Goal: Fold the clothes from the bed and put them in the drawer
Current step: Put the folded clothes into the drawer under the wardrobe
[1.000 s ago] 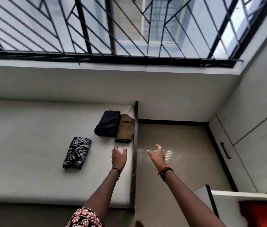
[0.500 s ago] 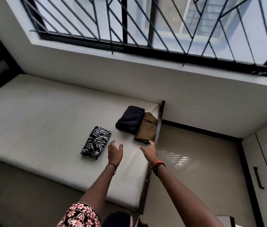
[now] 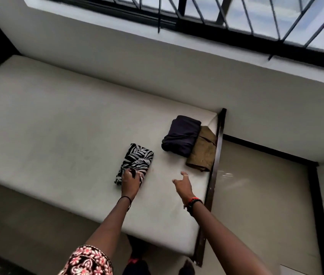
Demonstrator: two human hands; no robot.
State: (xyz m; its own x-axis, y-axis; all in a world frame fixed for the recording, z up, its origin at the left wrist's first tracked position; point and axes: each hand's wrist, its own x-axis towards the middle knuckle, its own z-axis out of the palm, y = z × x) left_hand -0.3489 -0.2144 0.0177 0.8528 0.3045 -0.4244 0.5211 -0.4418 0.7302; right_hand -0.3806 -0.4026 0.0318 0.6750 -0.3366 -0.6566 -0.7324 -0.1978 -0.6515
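Left grip (image 3: pixel 130 180) rests on the leaf-print bundle (image 3: pixel 137 160); right grip (image 3: pixel 183 184) hovers wide beside it.

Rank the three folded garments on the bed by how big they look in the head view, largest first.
1. Dark navy garment, the bulkiest.
2. Olive-brown garment, partly hidden under the navy one.
3. Black-and-white leaf-print garment, partly covered by the left hand.

The last two look alike; their order is unsure.

Three folded garments (image 3: pixel 181 135) on bed (image 3: pixel 57 126), right end.
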